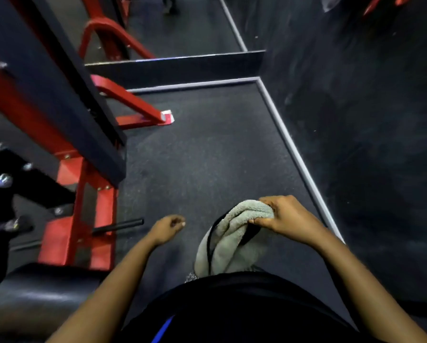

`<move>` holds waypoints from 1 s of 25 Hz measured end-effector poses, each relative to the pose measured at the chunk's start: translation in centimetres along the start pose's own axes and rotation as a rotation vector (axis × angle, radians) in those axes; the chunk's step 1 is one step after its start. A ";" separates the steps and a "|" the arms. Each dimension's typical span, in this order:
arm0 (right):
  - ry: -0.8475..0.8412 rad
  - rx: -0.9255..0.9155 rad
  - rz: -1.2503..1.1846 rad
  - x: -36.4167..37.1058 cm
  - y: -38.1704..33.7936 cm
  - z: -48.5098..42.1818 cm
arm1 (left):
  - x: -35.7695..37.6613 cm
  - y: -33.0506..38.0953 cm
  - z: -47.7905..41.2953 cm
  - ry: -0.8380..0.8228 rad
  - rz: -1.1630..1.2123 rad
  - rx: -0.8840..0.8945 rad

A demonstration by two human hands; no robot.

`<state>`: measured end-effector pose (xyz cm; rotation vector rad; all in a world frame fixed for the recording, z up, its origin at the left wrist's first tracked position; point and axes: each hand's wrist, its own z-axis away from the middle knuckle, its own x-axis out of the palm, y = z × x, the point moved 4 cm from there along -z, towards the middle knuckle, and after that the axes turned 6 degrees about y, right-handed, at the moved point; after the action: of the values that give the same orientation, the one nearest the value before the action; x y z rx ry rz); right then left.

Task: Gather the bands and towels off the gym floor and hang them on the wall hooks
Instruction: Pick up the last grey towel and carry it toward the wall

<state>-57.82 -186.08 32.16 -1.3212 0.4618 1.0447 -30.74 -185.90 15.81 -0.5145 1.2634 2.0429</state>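
Note:
My right hand [285, 216] grips a bunched grey towel [234, 238] together with a black band [251, 233] that loops down across the cloth. The bundle hangs in front of my waist above the dark rubber floor. My left hand [169, 227] is loosely curled with nothing in it, a little to the left of the towel and apart from it. No wall hooks are in view.
A red and black gym machine [81, 174] fills the left side, with a red foot [143, 107] reaching onto the floor and a black bar [119, 226] sticking out low. A mirror wall with a silver frame [301, 157] runs along the right. A black padded seat [41, 293] is at lower left.

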 end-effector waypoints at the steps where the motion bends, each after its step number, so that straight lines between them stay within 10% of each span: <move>1: 0.047 0.037 -0.025 -1.7 0.5 -2.1 | -1.9 4.1 -3.8 -0.012 -0.023 0.083; 7: 0.454 0.062 -0.296 -10.8 2.0 -16.9 | -9.8 26.0 -20.9 -0.144 -0.162 0.652; 12: 0.621 0.011 -0.277 -21.8 1.7 -33.7 | -17.8 38.9 -30.7 -0.447 0.222 0.751; 21: 0.957 0.065 -0.091 -41.5 1.9 -49.0 | -27.9 59.0 -49.6 -0.048 -0.049 1.347; 25: 1.140 0.239 -0.045 -48.5 2.6 -49.3 | -29.1 69.6 -53.0 -0.231 0.039 1.530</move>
<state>-70.69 -249.34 57.02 -1.6007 1.3393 0.0823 -61.32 -264.10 53.88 0.4553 2.1524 0.6335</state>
